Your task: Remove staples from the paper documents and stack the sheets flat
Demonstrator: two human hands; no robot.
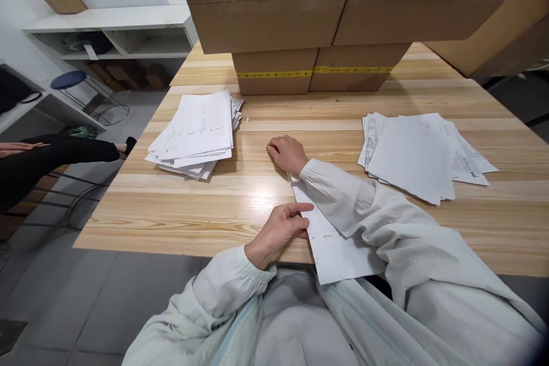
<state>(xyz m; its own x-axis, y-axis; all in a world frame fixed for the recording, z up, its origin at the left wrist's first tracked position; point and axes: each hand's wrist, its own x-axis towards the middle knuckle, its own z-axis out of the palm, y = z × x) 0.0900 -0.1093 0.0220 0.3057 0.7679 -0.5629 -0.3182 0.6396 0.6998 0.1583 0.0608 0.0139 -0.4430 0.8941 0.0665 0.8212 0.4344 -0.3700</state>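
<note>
A white printed sheet of paper (326, 234) lies at the table's near edge, its bottom end hanging over towards my lap. My left hand (281, 231) is at the sheet's left edge. Its index finger and thumb are stretched out and apart, with their tips over the paper, and the other fingers are partly hidden beneath. My right hand (287, 154) rests on the wood just beyond the sheet's far end, fingers curled in, and nothing shows in them. The right wrist and sleeve cross over the paper and cover part of it.
A stack of papers (197, 131) lies to the left, and a looser pile (416, 154) spreads at the right. Cardboard boxes (274, 6) stand stacked at the back of the wooden table (141, 211). A seated person's leg (64, 151) and a blue stool (68, 80) are beyond the left edge.
</note>
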